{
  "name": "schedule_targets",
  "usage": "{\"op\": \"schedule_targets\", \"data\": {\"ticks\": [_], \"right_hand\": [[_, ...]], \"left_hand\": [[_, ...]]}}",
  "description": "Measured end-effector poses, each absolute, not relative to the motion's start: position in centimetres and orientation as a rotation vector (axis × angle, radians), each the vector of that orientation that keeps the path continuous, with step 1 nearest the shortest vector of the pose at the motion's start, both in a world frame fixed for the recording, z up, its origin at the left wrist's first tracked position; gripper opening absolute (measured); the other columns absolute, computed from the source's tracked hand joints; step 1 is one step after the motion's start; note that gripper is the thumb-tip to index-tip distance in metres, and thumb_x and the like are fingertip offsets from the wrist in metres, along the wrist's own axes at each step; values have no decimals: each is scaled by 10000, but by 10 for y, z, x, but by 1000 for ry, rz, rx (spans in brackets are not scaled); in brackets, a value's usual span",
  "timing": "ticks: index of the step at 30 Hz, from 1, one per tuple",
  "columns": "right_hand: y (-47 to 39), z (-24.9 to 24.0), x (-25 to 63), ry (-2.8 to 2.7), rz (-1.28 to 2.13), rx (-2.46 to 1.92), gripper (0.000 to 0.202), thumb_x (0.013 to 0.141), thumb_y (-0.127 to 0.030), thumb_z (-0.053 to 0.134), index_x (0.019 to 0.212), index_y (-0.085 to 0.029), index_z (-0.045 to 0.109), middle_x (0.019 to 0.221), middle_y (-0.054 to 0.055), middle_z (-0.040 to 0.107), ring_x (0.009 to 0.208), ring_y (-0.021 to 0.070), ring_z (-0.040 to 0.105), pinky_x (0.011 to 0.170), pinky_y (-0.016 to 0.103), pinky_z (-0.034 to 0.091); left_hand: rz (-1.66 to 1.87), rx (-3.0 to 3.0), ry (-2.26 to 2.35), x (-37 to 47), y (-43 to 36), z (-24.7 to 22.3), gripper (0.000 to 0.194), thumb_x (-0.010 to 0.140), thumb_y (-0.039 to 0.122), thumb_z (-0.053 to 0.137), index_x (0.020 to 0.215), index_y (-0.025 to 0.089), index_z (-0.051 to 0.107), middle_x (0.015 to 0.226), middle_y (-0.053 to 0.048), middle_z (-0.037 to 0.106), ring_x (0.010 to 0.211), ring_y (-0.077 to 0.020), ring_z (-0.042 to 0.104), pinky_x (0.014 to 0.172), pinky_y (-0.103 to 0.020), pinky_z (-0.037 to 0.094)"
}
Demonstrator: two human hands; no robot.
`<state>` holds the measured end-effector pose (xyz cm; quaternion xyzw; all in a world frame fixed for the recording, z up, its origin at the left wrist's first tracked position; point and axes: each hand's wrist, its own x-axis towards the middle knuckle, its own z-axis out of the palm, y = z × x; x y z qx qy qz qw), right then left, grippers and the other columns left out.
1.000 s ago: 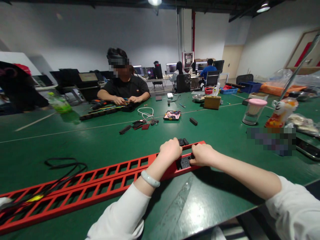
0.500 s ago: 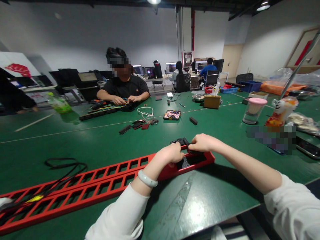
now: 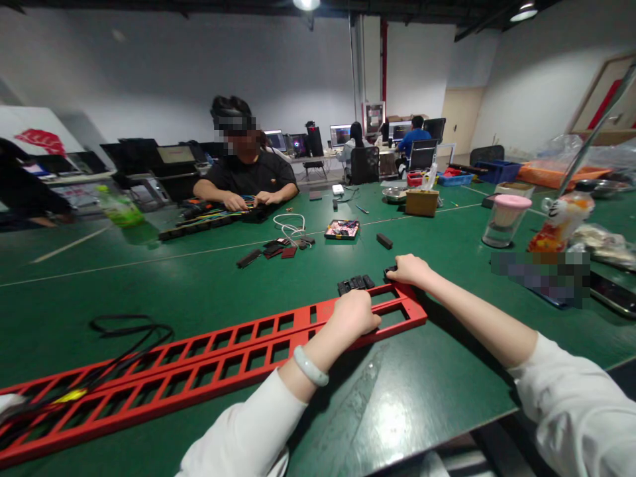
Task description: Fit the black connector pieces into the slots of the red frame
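While leaning in over the green worktop [image 3: 238, 298], reaching with both arms toward the right-hand end of the long red frame [image 3: 301, 318], which is lying flat and running off past the left edge of view. Showing green through its ladder-like openings, and through the visible parts of the wider openings at its right end. Bearing black cables [image 3: 24, 408] across its left part, marked by a yellow patch [image 3: 72, 395]. Curling the fingers of the left hand [image 3: 354, 311] over the frame, just left of the exposed wide opening, and hiding whatever is lying beneath; not showing whether anything is being gripped there. Stretching the right hand [image 3: 411, 270] past the frame's far right corner and pinching a single black piece [image 3: 390, 272] between the fingers. Lying loose in a short row, just beyond the frame's far edge, several small black pieces [image 3: 355, 285]. Judging from this, apparently being partway along: already having that row outside the frame, not yet having the pinched piece released, and showing no piece seated in the visible wide openings. Leaving unclear what is remaining under the left hand.
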<state>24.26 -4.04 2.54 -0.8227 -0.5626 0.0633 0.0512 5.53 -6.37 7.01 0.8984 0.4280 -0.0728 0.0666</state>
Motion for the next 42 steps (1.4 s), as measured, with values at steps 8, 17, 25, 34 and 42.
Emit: {"op": "schedule_targets", "data": {"ticks": [8, 17, 25, 34, 42], "right_hand": [[-37, 18, 249, -1689, 213, -2507, 450, 707, -479, 474, 954, -134, 622, 955, 163, 633, 866, 299, 607, 671, 353, 464], [-39, 16, 248, -1713, 180, -2513, 492, 763, -508, 439, 1030, -119, 579, 1000, 187, 581, 885, 303, 591, 692, 376, 467], [-54, 31, 235, -1722, -23, -2465, 495, 781, -502, 446, 1053, -102, 550, 1037, 200, 509, 935, 317, 554, 730, 401, 454], [-47, 27, 248, -1761, 106, -2460, 514, 775, -513, 438, 1060, -103, 564, 1036, 198, 529, 950, 317, 545, 755, 393, 443], [-36, 16, 263, -1898, 167, -2289, 506, 769, -566, 422, 1113, -223, 561, 1128, 161, 475, 1091, 330, 409, 829, 439, 377]], "left_hand": [[-123, 2561, 1313, 48, -59, 65, 195, 654, 265, 527, 682, 116, 649, 615, -94, 638, 622, -183, 616, 577, -224, 433], [-114, 2532, 1344, 45, -67, 64, 238, 703, 276, 471, 709, 126, 656, 656, -100, 658, 622, -178, 620, 565, -223, 438], [-168, 2491, 1726, 72, -89, 55, 412, 648, 235, 545, 1028, 76, 571, 957, -190, 633, 868, -299, 612, 688, -356, 490], [149, 2424, 1618, 50, -80, 46, 232, 693, 281, 477, 791, 129, 622, 796, -151, 660, 759, -268, 625, 614, -305, 458], [621, 2368, 1445, 59, -47, 60, 253, 789, 360, 417, 862, 178, 577, 802, -65, 655, 729, -182, 607, 641, -247, 432]]}}
